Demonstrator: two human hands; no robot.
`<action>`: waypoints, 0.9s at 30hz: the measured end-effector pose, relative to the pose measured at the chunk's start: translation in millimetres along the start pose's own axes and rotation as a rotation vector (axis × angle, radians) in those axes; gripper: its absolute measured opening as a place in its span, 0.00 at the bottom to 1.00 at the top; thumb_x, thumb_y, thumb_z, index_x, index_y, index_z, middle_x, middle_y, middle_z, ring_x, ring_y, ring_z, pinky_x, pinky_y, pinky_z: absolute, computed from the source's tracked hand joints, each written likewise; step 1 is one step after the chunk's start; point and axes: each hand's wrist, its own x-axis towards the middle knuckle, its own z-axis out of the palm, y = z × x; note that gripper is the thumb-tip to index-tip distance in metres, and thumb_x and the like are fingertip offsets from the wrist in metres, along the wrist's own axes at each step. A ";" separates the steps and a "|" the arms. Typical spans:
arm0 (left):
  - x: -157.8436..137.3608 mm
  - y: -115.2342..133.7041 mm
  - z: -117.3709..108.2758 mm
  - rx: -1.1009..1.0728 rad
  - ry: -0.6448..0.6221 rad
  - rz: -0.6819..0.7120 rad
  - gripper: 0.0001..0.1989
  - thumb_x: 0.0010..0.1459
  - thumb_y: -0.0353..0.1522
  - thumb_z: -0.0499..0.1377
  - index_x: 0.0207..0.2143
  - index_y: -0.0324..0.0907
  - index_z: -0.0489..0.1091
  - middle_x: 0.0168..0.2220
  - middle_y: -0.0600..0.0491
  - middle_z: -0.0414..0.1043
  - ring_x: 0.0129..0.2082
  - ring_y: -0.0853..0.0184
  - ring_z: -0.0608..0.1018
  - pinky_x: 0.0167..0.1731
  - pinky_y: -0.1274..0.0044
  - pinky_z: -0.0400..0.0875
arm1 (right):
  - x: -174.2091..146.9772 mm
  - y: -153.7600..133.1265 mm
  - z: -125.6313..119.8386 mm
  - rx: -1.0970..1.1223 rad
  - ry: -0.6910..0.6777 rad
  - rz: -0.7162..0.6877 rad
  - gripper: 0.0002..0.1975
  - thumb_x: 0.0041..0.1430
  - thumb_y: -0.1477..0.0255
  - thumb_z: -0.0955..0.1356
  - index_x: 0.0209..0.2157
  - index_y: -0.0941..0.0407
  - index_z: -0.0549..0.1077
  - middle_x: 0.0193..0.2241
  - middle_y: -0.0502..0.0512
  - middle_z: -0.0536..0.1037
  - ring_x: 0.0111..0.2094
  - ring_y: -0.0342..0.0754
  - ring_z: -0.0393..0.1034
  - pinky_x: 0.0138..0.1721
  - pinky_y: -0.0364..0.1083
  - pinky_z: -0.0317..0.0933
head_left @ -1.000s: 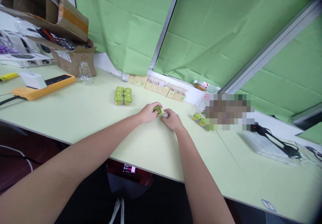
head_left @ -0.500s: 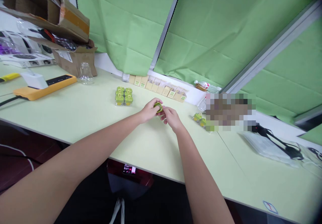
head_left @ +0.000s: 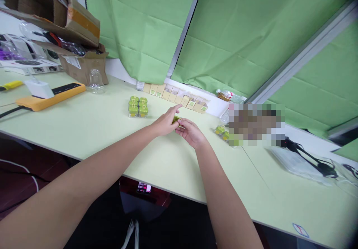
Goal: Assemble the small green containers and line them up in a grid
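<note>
Head view: green piece (head_left: 176,119) is up between the two hands, over the middle of the pale table (head_left: 156,159). Most of it is covered by fingers. The visible part shows as a short, narrow strip running sideways from the left hand toward the right fingertips, its right end slightly lower. Full long axis and facing cannot be told.

Right hand (head_left: 192,132): thumb and fingers pinching the piece at its right side, fingers pointing left. Left hand (head_left: 165,121): against the left side, one finger raised and extended away from the piece; grip of the hidden fingers cannot be told.

Nearby: block of green-topped containers (head_left: 138,107) to the left, more green-topped cups (head_left: 223,131) to the right, row of small cartons (head_left: 175,97) behind.
</note>
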 end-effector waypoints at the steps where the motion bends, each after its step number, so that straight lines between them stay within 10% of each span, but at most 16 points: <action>1: 0.4 -1.1 0.7 0.019 0.034 -0.018 0.33 0.56 0.33 0.56 0.63 0.48 0.52 0.53 0.47 0.63 0.33 0.70 0.72 0.36 0.75 0.67 | 0.9 0.6 0.2 0.015 0.018 -0.028 0.15 0.44 0.68 0.78 0.34 0.55 0.74 0.33 0.50 0.78 0.35 0.44 0.74 0.42 0.44 0.69; 8: 7.6 0.1 8.3 0.008 0.366 -0.199 0.24 0.47 0.35 0.64 0.46 0.43 0.60 0.38 0.53 0.65 0.27 0.72 0.66 0.28 0.77 0.62 | 5.9 5.4 8.5 0.080 0.158 -0.239 0.20 0.40 0.72 0.79 0.35 0.53 0.71 0.36 0.50 0.80 0.41 0.45 0.76 0.49 0.47 0.69; 14: 9.7 0.1 10.3 -0.119 0.346 -0.299 0.10 0.47 0.34 0.62 0.26 0.42 0.62 0.24 0.58 0.65 0.24 0.71 0.67 0.26 0.77 0.61 | 7.9 9.0 16.4 0.058 0.179 -0.307 0.22 0.42 0.68 0.79 0.37 0.52 0.69 0.36 0.49 0.79 0.41 0.44 0.76 0.49 0.47 0.69; 27: 11.4 3.2 12.4 -0.657 0.262 -0.424 0.11 0.46 0.34 0.65 0.33 0.37 0.79 0.31 0.51 0.77 0.29 0.70 0.73 0.32 0.77 0.68 | 4.6 6.4 12.8 0.064 0.133 -0.243 0.23 0.39 0.68 0.80 0.36 0.52 0.70 0.35 0.48 0.78 0.40 0.44 0.75 0.52 0.49 0.67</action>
